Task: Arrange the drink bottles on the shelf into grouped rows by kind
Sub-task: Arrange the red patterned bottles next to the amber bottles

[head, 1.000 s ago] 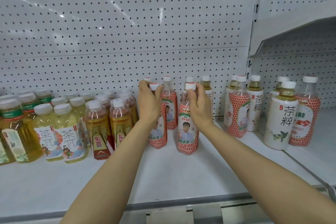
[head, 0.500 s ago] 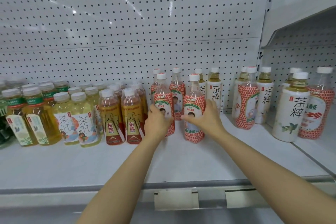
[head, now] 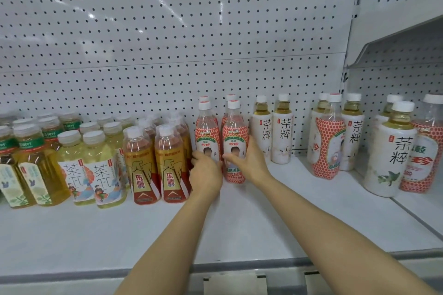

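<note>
Two red honeycomb-label bottles stand side by side mid-shelf, with two more of the same kind behind them. My left hand [head: 206, 172] wraps the lower part of the left front bottle [head: 206, 135]. My right hand [head: 249, 163] holds the lower right side of the right front bottle [head: 235, 136]. To their left stand gold-and-red bottles [head: 143, 163], pale yellow tea bottles [head: 103, 167] and amber green-cap bottles [head: 38, 163]. White-label tea bottles [head: 282, 136] stand just to the right.
Further right, a red honeycomb bottle [head: 329, 143] stands among white-label ones, and another white-label bottle [head: 388, 158] and red one [head: 424, 158] sit past a shelf seam. The white shelf [head: 96, 235] has a pegboard back [head: 167, 43]. A price rail [head: 235, 282] runs along the front edge.
Both hands slid down from the bottle necks to the lower bodies. The two front red bottles went back and left, closing up beside the gold-and-red bottles.
</note>
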